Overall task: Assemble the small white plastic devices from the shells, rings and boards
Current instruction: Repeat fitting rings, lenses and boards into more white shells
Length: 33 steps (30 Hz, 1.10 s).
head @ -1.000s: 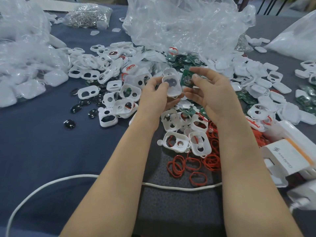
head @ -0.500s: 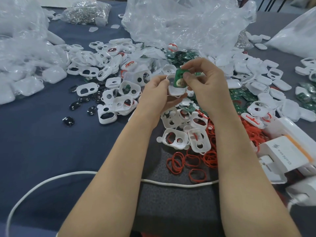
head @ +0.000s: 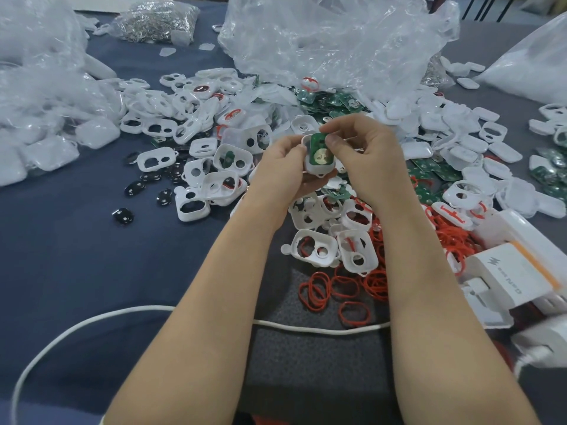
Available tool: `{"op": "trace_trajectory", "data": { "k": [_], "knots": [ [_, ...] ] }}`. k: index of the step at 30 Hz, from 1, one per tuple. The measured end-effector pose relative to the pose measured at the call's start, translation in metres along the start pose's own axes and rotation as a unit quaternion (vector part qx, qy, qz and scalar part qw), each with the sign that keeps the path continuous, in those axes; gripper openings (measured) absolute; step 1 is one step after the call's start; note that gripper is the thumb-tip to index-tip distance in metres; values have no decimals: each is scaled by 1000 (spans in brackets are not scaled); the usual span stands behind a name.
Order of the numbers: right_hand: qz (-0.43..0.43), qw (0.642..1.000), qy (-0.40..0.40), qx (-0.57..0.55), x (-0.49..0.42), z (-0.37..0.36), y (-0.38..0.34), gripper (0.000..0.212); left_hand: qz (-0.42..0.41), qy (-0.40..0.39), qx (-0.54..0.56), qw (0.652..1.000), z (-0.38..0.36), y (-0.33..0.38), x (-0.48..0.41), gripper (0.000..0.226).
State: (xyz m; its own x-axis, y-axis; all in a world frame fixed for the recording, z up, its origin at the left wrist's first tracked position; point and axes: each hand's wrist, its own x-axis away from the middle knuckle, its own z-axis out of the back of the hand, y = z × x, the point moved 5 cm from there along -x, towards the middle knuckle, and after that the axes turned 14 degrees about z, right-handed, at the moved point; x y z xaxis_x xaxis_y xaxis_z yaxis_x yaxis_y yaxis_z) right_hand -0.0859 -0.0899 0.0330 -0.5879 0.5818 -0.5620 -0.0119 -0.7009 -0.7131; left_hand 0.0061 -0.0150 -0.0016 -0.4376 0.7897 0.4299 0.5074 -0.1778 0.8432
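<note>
My left hand grips a small white shell above the middle of the table. A green board with a gold round contact lies in the shell's open side. My right hand pinches the board's top edge with thumb and forefinger. Loose white shells with two holes lie just under my hands. Red rings are scattered nearer to me. More green boards are heaped behind my hands.
Crumpled clear plastic bags stand at the back, and bags of white parts at the left. Black oval pieces dot the blue cloth. A white cable crosses under my forearms. White boxes sit at the right.
My right hand brought the green board from beside the shell onto it; the board now lies flat in the shell. Both hands stayed close together.
</note>
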Motion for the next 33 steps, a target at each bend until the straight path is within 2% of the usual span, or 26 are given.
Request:
{"op": "trace_trajectory", "data": {
  "k": [7, 14, 22, 25, 29, 33],
  "knots": [
    [1, 1000, 5, -14, -1, 1, 0, 23, 3, -2, -12, 1000, -1, -2, -1, 28],
    [-5, 1000, -10, -15, -1, 0, 3, 21, -9, -3, -8, 1000, -1, -1, -2, 23],
    [-9, 999, -9, 35, -2, -4, 9, 15, -17, -6, 2, 1000, -1, -1, -3, 16],
    [-10, 1000, -1, 29, -1, -5, 9, 17, -40, -5, -23, 999, 0, -1, -1, 16],
    [-49, 999, 13, 3, 0, -7, 14, 21, -71, -21, -36, 997, 0, 2, 2, 22],
    [-117, 990, 11, -77, 2, -10, 25, 16, -95, -16, -68, 993, -1, 4, 3, 25]
  ]
}}
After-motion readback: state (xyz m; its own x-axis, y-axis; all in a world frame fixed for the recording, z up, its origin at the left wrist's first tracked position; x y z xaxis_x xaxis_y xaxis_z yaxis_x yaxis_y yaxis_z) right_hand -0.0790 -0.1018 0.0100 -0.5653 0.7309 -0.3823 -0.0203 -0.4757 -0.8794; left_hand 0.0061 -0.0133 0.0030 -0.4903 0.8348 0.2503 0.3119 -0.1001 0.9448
